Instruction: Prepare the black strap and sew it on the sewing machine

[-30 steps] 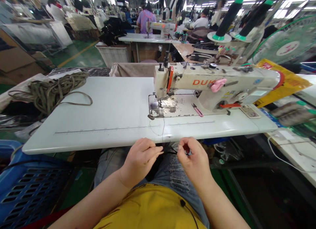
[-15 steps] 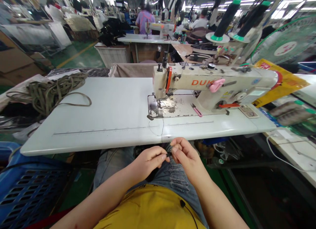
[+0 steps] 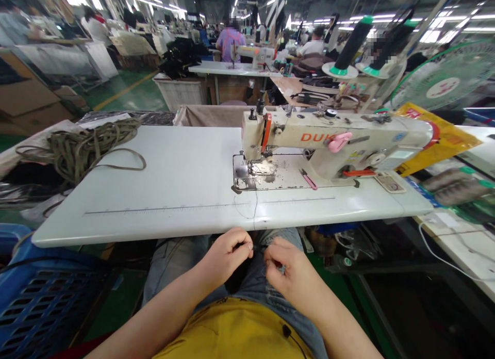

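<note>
Over my lap, just below the table's front edge, my left hand (image 3: 232,250) is closed with thumb and forefinger pinched. What it holds, if anything, is too small to make out. A little to its right, my right hand (image 3: 286,263) has its fingers curled in toward the thumb; anything inside is hidden. A thin dark thread (image 3: 256,207) comes from under the presser foot of the sewing machine (image 3: 301,137), crosses the white table (image 3: 174,168) and drops over its edge near my left hand. Pink-handled thread snips (image 3: 308,179) lie on the machine bed.
An olive strap bundle (image 3: 88,147) is heaped on the table's left end. A blue basket (image 3: 42,292) stands at lower left. Thread cones (image 3: 351,47) and a green fan (image 3: 441,80) are at the right. Beyond, people sit at other machines.
My hands have moved apart and slightly lower; earlier they nearly met around a small dark piece, which no longer shows clearly between them. The camera view has tilted slightly.
</note>
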Tool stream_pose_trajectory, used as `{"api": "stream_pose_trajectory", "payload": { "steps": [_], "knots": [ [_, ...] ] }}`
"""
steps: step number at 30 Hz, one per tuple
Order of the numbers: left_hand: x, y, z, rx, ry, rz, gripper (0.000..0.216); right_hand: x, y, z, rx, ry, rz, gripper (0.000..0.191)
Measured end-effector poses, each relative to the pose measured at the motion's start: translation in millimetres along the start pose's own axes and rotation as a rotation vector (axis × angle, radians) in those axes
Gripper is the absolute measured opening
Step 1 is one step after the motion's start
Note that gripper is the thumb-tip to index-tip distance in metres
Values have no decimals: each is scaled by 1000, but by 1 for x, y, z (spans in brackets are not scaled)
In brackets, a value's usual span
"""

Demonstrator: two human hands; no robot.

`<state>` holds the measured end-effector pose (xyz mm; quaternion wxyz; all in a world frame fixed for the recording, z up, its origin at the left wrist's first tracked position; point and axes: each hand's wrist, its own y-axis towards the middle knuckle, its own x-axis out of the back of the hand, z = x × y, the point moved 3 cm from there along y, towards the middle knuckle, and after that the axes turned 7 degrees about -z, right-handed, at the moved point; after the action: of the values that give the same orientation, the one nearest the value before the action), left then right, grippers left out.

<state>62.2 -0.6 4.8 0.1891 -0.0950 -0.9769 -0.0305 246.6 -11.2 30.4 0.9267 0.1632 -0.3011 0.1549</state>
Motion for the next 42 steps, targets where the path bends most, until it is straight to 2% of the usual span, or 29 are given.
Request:
{"api": "stream_pose_trajectory", "payload": {
  "steps": [3, 7, 9, 11, 13, 16, 18, 21, 26, 29, 32, 35, 39, 42],
  "knots": [
    [-5, 0, 5, 35, -50, 25, 29, -3, -2, -1, -46, 282, 33, 21],
    [-11, 1, 12, 90, -122, 69, 33, -14, -5, -10, -103, 624, -4, 19],
    [-14, 0, 14, 165, -169, 96, 35, -24, -6, -12, -136, 759, 29, 22],
    [-16, -3, 17, 299, -252, 128, 42, -34, -7, -11, -206, 852, 99, 21],
    [-19, -7, 20, 397, -298, 146, 52, -41, -8, -8, -282, 882, 144, 18],
    [-22, -7, 24, 364, -179, 90, 57, -45, -7, -5, -329, 828, 104, 15],
    [-23, -5, 27, 326, -57, -18, 54, -43, -6, -5, -325, 769, 55, 14],
    [-20, -3, 31, 296, 51, -164, 49, -34, -4, -2, -301, 678, 90, 14],
    [4, -5, 33, 245, 60, -384, 44, -14, -13, 0, -246, 552, 120, 18],
    [16, -7, 29, 222, 71, -408, 45, -5, -20, -4, -215, 532, 122, 19],
    [15, -4, 25, 270, 23, -347, 47, 3, -17, -8, -131, 519, 65, 23],
    [0, 1, 22, 323, -36, -270, 48, 5, -5, -9, -89, 744, -26, 25],
    [-21, 3, 16, 333, -123, -260, 47, -13, 7, -5, -168, 1211, -125, 22],
    [-24, 2, 12, 280, -114, -305, 45, -27, 6, -8, -255, 1246, -184, 22]
  ]
}}
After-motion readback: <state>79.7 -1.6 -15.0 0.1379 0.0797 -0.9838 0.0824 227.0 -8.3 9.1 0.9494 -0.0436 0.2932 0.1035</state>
